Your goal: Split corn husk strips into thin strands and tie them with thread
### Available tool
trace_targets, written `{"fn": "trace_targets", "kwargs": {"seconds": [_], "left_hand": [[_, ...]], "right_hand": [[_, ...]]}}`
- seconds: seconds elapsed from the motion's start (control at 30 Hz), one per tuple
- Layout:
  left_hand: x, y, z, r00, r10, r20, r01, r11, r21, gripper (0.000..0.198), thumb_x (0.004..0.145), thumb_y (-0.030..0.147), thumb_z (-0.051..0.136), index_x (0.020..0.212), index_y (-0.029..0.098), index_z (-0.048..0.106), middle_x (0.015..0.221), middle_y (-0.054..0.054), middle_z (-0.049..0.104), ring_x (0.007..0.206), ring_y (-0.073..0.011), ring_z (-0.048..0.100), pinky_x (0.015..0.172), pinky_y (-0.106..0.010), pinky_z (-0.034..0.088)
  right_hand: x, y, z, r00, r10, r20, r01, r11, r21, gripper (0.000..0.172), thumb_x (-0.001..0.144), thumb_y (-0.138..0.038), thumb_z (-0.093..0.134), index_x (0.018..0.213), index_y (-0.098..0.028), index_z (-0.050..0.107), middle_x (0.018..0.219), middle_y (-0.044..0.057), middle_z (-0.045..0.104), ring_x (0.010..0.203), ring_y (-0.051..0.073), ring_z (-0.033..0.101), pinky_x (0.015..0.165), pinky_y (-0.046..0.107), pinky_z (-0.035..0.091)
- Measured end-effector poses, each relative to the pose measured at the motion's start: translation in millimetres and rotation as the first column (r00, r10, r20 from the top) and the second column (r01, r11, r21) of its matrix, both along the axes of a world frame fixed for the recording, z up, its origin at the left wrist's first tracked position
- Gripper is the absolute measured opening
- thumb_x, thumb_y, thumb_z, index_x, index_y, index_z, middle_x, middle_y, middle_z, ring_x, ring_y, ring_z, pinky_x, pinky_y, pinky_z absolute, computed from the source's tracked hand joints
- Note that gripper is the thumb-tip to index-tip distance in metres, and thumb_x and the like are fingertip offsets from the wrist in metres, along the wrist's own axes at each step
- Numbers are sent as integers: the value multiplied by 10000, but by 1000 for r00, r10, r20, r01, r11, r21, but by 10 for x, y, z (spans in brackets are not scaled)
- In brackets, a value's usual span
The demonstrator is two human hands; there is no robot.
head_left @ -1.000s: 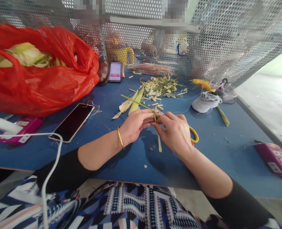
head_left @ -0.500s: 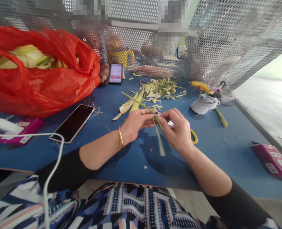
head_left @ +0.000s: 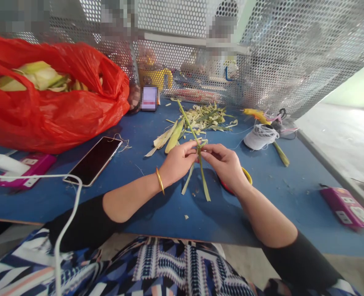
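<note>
In the middle of the head view, both hands meet over the blue table. My left hand [head_left: 180, 160], with a gold bangle on its wrist, is closed with its fingertips pinching green corn-husk strips [head_left: 203, 174] where they cross. From the right, my right hand [head_left: 223, 164] pinches the same crossing. A stiff green stalk [head_left: 188, 120] rises away from the fingers, and two flat strip ends hang toward me. Partly covered by my right hand, a looped yellow-and-red handle [head_left: 247, 176], seemingly of scissors, lies on the table.
A red plastic bag [head_left: 86, 111] of husks stands at left by a phone [head_left: 93, 160] and a white cable [head_left: 67, 222]. Beyond my hands lie loose husk leaves [head_left: 174, 135] and shredded scraps [head_left: 208, 116]. White thread [head_left: 260, 136] sits at right; a perforated metal screen [head_left: 176, 24] closes the back.
The stalk has swung from pointing far left to more upright. The hanging strips now spread apart in two ends. My right hand has turned slightly, its fingers lying flatter.
</note>
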State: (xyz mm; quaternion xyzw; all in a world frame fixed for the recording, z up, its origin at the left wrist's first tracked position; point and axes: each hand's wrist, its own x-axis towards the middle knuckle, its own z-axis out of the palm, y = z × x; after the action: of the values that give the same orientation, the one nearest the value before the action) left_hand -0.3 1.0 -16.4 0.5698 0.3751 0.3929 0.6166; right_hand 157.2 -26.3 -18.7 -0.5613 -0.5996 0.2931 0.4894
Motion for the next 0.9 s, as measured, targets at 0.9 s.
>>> {"fn": "trace_targets", "kwargs": {"seconds": [0.9], "left_hand": [[-157, 66, 134, 888, 337, -312, -112, 817, 565, 71, 823, 297, 798, 823, 237, 760, 1024, -94, 754, 1122, -296, 634, 1076, -422, 425]], "right_hand": [[79, -63, 73, 853, -99, 512, -53, 960, 274, 184, 956, -265, 516, 909, -239, 692, 899, 69, 746, 813, 215, 664, 727, 320, 475]]}}
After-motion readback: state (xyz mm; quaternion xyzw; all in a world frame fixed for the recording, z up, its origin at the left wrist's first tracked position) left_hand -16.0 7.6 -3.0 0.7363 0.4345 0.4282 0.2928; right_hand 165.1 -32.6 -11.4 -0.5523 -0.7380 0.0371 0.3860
